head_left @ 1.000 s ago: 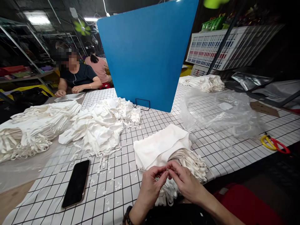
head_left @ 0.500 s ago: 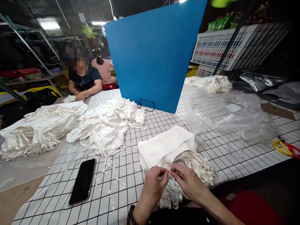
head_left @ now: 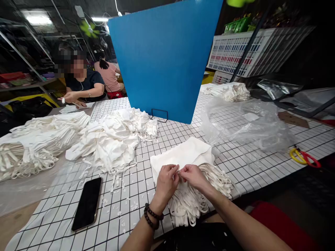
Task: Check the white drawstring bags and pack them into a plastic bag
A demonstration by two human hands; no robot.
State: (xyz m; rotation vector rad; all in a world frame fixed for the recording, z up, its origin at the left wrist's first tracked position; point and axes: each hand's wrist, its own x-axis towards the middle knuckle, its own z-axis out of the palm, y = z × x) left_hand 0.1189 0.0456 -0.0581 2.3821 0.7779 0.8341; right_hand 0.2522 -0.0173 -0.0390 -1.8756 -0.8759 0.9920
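Note:
My left hand [head_left: 166,181] and my right hand [head_left: 193,176] meet fingertip to fingertip over a stack of white cloth pieces [head_left: 183,157] with fanned white straps [head_left: 193,202] at the table's near edge. Both hands pinch a thin white strap between thumb and fingers. A dark bead bracelet [head_left: 153,216] circles my left wrist.
A black phone [head_left: 87,203] lies to the left among white scraps. Loose white cloth [head_left: 115,139] is heaped behind it, and stacked pieces [head_left: 39,139] lie far left. A blue divider [head_left: 164,59] stands ahead. Clear plastic [head_left: 248,125] and yellow-red scissors [head_left: 305,157] lie right. Two people sit at the back left.
My hands have moved forward from the table's edge onto the stack, still pinching the strap. The person at the back left has shifted their hands.

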